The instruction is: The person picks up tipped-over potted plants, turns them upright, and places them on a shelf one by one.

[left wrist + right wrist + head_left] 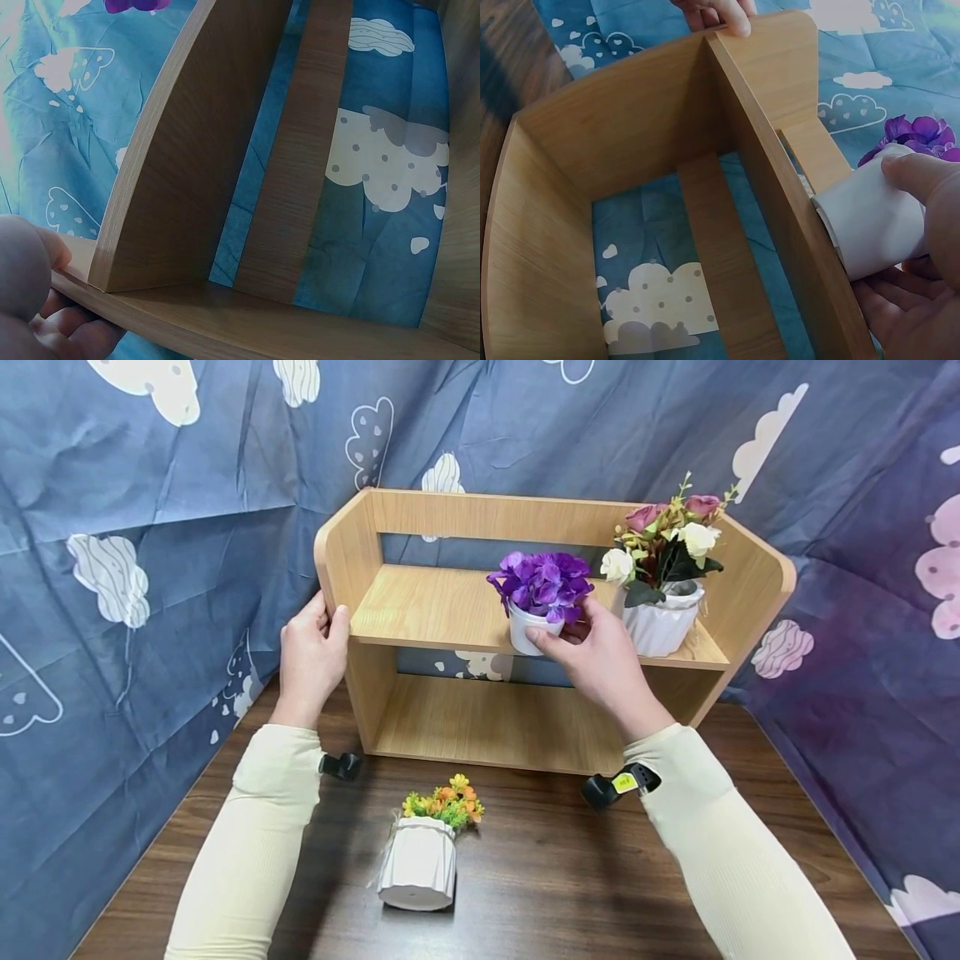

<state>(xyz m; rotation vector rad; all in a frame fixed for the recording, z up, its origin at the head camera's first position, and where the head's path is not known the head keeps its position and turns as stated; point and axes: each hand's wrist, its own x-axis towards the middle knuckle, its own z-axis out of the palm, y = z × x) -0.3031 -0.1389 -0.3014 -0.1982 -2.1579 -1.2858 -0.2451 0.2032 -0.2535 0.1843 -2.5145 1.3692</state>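
Note:
My right hand (603, 660) grips a small white pot of purple flowers (534, 631), thumb on its near side, at the front edge of the upper shelf. In the right wrist view the white pot (870, 214) overlaps that shelf's edge, with purple petals beyond it. My left hand (311, 656) holds the left side panel of the wooden shelf unit (335, 564), thumb on the front edge and fingers round the outside. The left wrist view shows the thumb and fingers (75, 330) on either side of that panel's edge.
A white pot with rose-like flowers (663, 618) stands at the right of the upper shelf. On the dark wooden table (525, 877), another white pot with orange and yellow flowers (420, 864) lies tipped, its base facing me. A blue cloud-patterned cloth (225, 468) hangs behind and beside the unit.

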